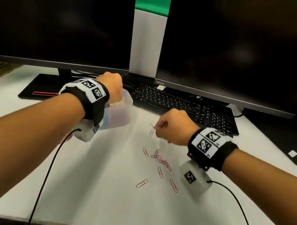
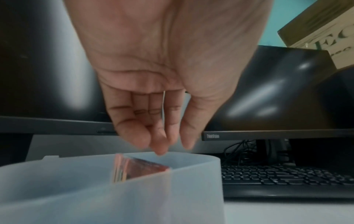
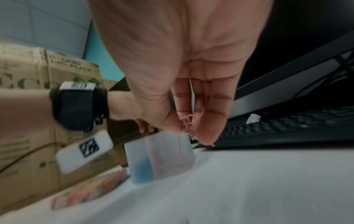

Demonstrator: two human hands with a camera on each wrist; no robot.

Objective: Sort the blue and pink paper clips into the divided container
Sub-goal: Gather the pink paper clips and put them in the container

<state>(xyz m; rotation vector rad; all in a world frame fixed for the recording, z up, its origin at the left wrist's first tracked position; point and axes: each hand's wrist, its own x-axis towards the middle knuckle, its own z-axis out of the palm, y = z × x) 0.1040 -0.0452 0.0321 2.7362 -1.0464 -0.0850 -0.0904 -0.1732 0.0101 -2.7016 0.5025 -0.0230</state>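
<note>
At the centre of the head view, we see a white desk (image 1: 111, 194) with two hands over it. The left hand (image 1: 111, 87) hangs above the translucent divided container (image 1: 122, 114), left of centre; from the left wrist view its fingers (image 2: 130, 130) point down, loosely spread, with nothing in its grip. Pink shows inside one compartment (image 2: 138, 168), and from the right wrist view blue (image 3: 140, 171) shows through the wall of another. The right hand (image 1: 175, 127), right of centre and raised off the desk, has its grip pinched on pink paper clips (image 3: 186, 123) between thumb and fingertips. Below it, a loose scatter of pink clips (image 1: 161, 162) lies on the desk. A black keyboard (image 1: 183, 106) and two dark monitors (image 1: 247, 46) fill the upper frame.
</note>
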